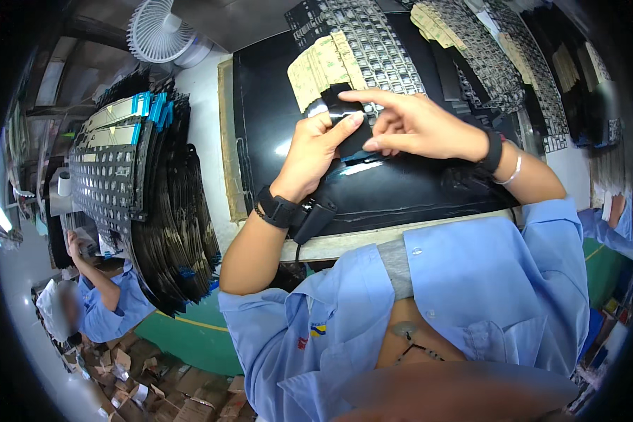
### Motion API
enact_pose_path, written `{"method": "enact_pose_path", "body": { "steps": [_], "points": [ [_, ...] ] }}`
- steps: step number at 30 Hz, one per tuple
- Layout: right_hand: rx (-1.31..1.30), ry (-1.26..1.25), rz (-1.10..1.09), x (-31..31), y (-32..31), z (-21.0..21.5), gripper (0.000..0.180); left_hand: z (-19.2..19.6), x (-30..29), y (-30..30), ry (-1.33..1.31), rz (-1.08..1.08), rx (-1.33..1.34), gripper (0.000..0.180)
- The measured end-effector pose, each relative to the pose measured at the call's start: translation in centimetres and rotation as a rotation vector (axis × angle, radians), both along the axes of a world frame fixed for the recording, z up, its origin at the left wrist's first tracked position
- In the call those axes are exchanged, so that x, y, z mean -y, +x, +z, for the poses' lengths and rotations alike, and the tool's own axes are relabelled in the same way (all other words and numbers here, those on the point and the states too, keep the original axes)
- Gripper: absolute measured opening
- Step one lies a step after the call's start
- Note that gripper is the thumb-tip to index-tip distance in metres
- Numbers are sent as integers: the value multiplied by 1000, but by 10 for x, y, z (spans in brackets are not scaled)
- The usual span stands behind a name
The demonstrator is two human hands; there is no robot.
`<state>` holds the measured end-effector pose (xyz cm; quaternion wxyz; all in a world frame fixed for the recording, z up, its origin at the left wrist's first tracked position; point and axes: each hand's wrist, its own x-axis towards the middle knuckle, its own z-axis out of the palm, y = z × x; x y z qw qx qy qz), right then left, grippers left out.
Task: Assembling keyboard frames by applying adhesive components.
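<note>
Over the black work mat, my left hand grips a glossy black sheet, its thumb lying across the near face. My right hand is at the sheet's right side, index finger stretched to the top edge and the other fingers partly curled and apart. Whether those fingertips pinch the sheet is hard to make out. Just beyond the hands lie cream backing strips with green print, beside a black keyboard-like grid sheet with rows of square openings.
At left stands a thick stack of black perforated sheets with blue tabs. A white fan is behind it. More grid sheets lie at far right. A co-worker in blue is at lower left, near cardboard boxes.
</note>
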<state>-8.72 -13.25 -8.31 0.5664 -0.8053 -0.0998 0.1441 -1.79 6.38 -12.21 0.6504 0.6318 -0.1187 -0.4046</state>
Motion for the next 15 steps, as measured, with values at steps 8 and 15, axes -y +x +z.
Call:
{"method": "enact_pose_path", "body": {
  "steps": [8, 15],
  "points": [
    [14, 215, 17, -2, 5, -31, 40, -5, -2, 0, -67, -36, -30, 18],
    [56, 67, -17, -1, 6, -24, 40, 0, 4, -6, -45, 41, 22, 21]
  ]
}}
